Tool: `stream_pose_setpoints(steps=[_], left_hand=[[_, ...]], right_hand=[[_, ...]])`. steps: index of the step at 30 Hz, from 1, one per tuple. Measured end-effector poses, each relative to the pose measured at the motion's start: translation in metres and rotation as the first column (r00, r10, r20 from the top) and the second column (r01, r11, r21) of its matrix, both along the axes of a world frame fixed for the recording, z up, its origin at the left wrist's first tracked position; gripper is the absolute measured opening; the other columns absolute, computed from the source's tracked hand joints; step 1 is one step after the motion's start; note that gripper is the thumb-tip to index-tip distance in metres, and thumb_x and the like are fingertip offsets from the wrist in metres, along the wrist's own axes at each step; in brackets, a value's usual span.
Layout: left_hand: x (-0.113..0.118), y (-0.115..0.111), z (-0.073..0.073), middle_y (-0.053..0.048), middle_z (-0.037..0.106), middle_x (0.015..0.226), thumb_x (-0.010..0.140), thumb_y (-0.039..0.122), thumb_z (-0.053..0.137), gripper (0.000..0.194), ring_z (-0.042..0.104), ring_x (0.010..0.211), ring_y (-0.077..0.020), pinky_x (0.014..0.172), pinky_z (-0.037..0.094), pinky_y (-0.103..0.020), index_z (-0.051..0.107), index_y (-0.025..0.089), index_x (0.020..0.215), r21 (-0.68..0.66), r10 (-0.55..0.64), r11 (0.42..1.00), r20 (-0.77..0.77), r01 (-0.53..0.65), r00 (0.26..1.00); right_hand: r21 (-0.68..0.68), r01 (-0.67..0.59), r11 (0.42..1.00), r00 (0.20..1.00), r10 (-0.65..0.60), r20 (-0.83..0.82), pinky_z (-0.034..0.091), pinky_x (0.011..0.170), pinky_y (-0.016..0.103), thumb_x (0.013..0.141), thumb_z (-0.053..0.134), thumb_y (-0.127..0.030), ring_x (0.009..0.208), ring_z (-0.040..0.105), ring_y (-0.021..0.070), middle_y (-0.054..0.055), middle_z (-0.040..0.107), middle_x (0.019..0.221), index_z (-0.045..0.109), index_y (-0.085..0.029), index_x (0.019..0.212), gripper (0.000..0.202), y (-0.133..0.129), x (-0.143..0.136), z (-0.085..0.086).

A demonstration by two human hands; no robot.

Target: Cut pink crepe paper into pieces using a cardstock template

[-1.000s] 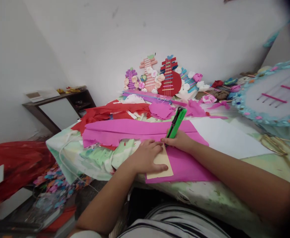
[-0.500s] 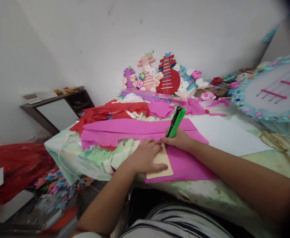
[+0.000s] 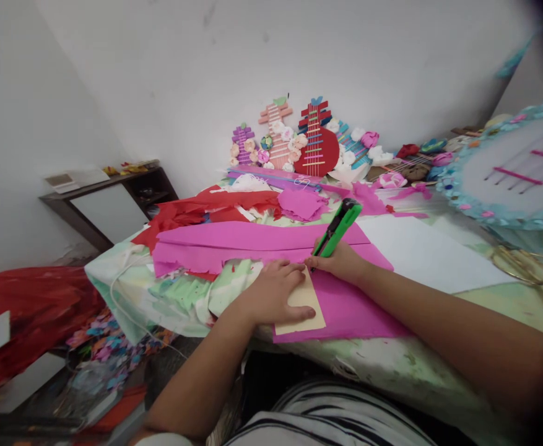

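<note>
While the left hand (image 3: 278, 294) lies on the cream card (image 3: 311, 306), the right hand (image 3: 338, 260) holds the green tool (image 3: 336, 232) by its edge

The tool's lower end sits just beside the far end of the card's right edge, between the two hands; whether its tip touches the card or only the pink sheet (image 3: 355, 316) beneath is too small to tell. That edge runs from far to near, its near end slanting a little to the right. The tool leans, top toward the right and far side, lower end toward the left hand. Its casing suggests a craft knife, though no blade shows clearly.

The left hand is flat, thumb spread from the fingers, covering much of the card's left part. The right hand pinches the tool low on its body and is the nearer one to the card's exposed right edge. Both sheets lie at the near side of the tabletop (image 3: 382, 359). Beyond them stretches a long pink strip (image 3: 234, 235), running left to right; a white sheet (image 3: 429, 251) lies to the right.

At the far left, a cabinet (image 3: 108, 214) has a dark compartment whose contents cannot be made out. On top of it rest a pale box (image 3: 62, 181) and small yellow pieces (image 3: 129, 167).
</note>
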State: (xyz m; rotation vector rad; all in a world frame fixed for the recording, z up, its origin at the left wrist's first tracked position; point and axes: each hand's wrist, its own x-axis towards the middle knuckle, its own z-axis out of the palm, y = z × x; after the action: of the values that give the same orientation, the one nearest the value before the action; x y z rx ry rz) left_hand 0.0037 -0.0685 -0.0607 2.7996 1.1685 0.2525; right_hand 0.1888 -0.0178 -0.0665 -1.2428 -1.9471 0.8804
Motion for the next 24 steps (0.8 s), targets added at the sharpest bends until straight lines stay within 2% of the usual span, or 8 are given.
stream_pose_setpoints(steps=[8,16,24], left_hand=[[-0.0002,-0.0005,0.0005,-0.009,0.047,0.118,0.067,0.058,0.05,0.056,0.035,0.111,-0.029,0.096,0.027,-0.042,0.05,0.016,0.104,0.017,-0.013,1.0,-0.005,0.013,1.0],[0.0001,0.0003,-0.0002,-0.01,0.049,0.114,0.068,0.058,0.05,0.055,0.036,0.11,-0.0291,0.095,0.028,-0.043,0.051,0.017,0.104,0.019,-0.014,1.0,-0.008,0.014,1.0],[-0.0003,-0.0001,-0.0006,-0.011,0.048,0.116,0.068,0.058,0.049,0.054,0.036,0.11,-0.0291,0.095,0.028,-0.043,0.051,0.016,0.101,0.018,-0.012,1.0,-0.001,0.012,1.0]], right_hand=[[0.001,-0.117,0.993,0.993,0.117,-0.003,0.035,0.052,0.023,0.056,0.062,-0.051,0.055,0.044,0.0097,-0.003,0.046,0.056,0.046,-0.016,0.06,0.038,-0.0037,0.0003,0.0018],[0.03,-0.091,0.995,0.996,0.09,0.021,0.031,0.048,0.022,0.057,0.06,-0.052,0.051,0.04,0.008,-0.004,0.044,0.053,0.046,-0.016,0.058,0.039,-0.0043,-0.0008,-0.0022],[-0.002,-0.042,0.999,0.998,0.042,0.043,0.034,0.052,0.023,0.056,0.058,-0.055,0.055,0.043,0.0098,-0.003,0.045,0.055,0.045,-0.016,0.058,0.041,-0.0006,0.0011,-0.0031]])
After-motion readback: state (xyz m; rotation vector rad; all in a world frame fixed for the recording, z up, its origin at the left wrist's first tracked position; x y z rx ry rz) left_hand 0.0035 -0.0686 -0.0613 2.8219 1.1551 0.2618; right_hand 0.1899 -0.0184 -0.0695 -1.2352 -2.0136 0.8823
